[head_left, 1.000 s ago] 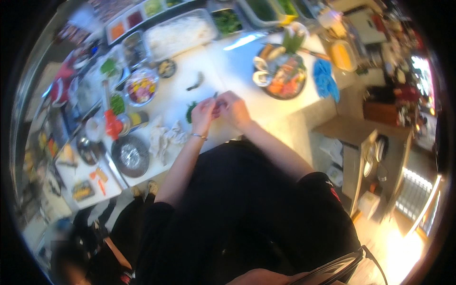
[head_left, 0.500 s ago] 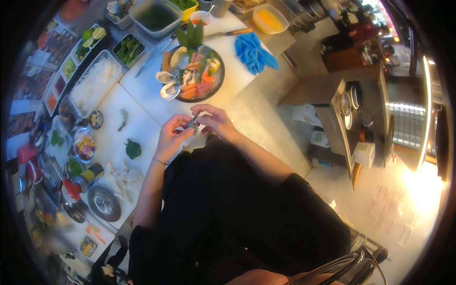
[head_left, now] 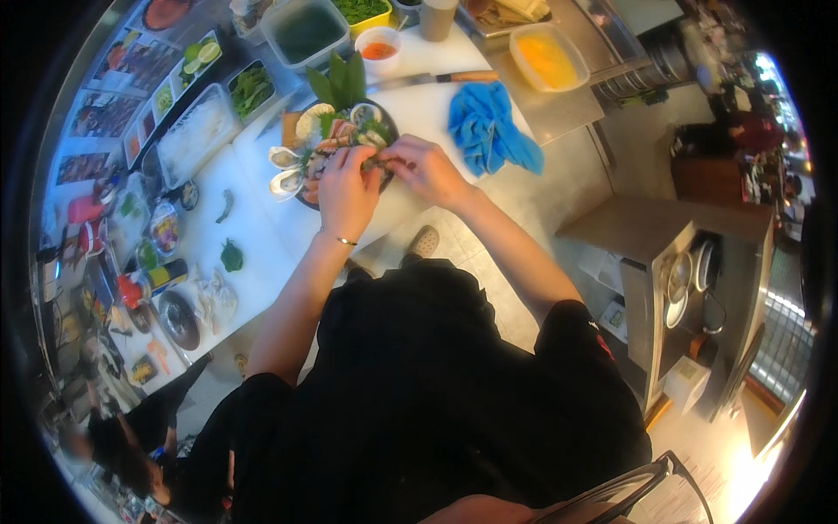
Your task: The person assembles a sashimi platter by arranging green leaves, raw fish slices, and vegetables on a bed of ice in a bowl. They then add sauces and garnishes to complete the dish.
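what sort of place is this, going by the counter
Most likely a restaurant kitchen, perhaps a cold-seafood station: a round dark platter of seafood is on the counter, along with a long knife with a wooden handle; nearby sits a clear rectangular plastic tub of orange food.

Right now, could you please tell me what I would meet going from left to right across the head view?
Dark dish, green leaf, open shells, left hand, right hand, blue cloth, wooden shelf unit.
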A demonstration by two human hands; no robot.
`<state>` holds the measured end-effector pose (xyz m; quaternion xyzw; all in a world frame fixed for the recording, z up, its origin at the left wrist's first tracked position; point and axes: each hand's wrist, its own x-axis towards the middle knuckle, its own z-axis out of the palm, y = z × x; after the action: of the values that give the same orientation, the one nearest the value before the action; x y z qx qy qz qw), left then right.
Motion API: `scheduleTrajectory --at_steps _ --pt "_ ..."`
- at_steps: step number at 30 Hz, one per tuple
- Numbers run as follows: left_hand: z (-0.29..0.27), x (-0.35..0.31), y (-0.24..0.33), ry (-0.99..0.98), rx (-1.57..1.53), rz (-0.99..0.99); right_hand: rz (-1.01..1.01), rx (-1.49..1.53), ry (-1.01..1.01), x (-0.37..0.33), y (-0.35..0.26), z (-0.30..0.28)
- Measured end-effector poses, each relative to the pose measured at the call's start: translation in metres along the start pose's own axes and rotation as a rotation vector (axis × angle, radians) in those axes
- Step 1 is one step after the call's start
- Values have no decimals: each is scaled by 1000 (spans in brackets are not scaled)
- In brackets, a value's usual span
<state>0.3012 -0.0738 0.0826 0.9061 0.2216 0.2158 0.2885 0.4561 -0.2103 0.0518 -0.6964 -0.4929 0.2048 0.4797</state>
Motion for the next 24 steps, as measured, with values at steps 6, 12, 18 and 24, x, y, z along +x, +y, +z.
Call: scheduleTrajectory --at_steps 6,12,18,24 --pt "16 -18 12 153 270 -35 -197 -188 -44 7 18 -5" --pt "27 -19 18 154 261 -112 -246 -228 -130 17 15 -8" --pt "24 -18 17 149 285 -108 -132 -40 105 8 14 -4" --pt "25 -19 6 98 285 -89 -78 -30 167 2 11 12"
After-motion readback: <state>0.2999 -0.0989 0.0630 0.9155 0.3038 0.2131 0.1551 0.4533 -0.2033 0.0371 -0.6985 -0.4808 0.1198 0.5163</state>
